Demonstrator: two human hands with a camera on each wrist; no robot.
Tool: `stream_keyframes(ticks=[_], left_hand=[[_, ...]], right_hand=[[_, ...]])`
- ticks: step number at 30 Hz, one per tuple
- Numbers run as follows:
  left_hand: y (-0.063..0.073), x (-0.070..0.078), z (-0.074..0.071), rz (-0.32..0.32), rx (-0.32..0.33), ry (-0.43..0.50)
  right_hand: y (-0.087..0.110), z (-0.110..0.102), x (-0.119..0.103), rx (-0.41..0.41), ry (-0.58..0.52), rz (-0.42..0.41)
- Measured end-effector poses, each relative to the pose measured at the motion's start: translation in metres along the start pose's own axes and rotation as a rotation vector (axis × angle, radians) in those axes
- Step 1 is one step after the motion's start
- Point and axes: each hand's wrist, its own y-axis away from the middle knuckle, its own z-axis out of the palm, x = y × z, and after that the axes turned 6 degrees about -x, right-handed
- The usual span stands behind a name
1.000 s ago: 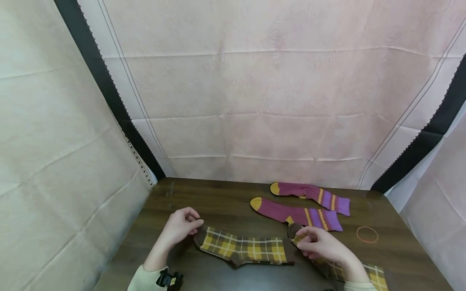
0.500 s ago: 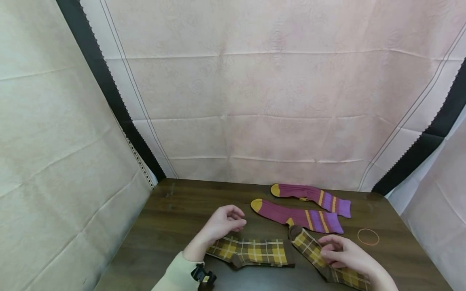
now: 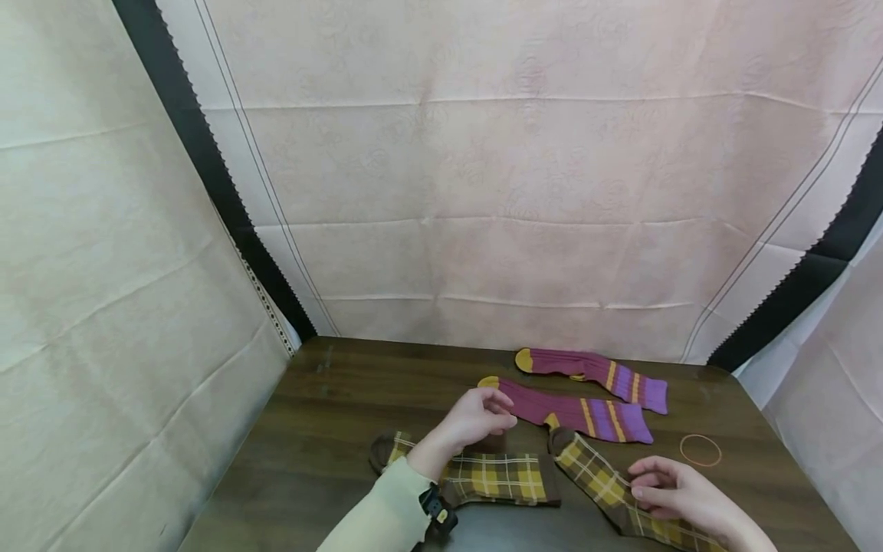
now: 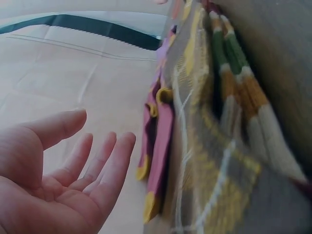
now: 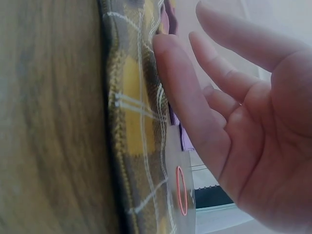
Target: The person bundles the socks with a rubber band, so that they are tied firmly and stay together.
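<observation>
Two yellow-and-brown plaid socks lie on the table. My left hand [image 3: 476, 418] hovers with relaxed fingers above the toe side of the left plaid sock [image 3: 500, 479], whose middle is partly hidden by the forearm. In the left wrist view the left palm [image 4: 53, 195] holds nothing. My right hand [image 3: 679, 494] is over the slanted right plaid sock [image 3: 593, 475], its fingers loosely bent. The right wrist view shows the index finger [image 5: 185, 92] close beside that sock's cloth [image 5: 139, 117]; whether it touches I cannot tell.
Two purple socks with yellow toes, a nearer one [image 3: 566, 409] and a farther one [image 3: 586, 366], lie toward the table's back. A thin rubber band [image 3: 681, 448] rests at the right. The left wrist view also shows striped knitwear [image 4: 258, 102] in green, orange and white.
My left hand has moved rightward from the left plaid sock's toe, across it. My right hand has slid right and toward me along the other plaid sock, uncovering its toe part.
</observation>
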Motion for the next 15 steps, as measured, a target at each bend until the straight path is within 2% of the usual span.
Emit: stream_keyframes(ticks=[15], left_hand=[[-0.031, -0.012, 0.024, -0.064, 0.049, -0.099]], right_hand=[[0.004, 0.001, 0.003, 0.045, 0.008, 0.010]])
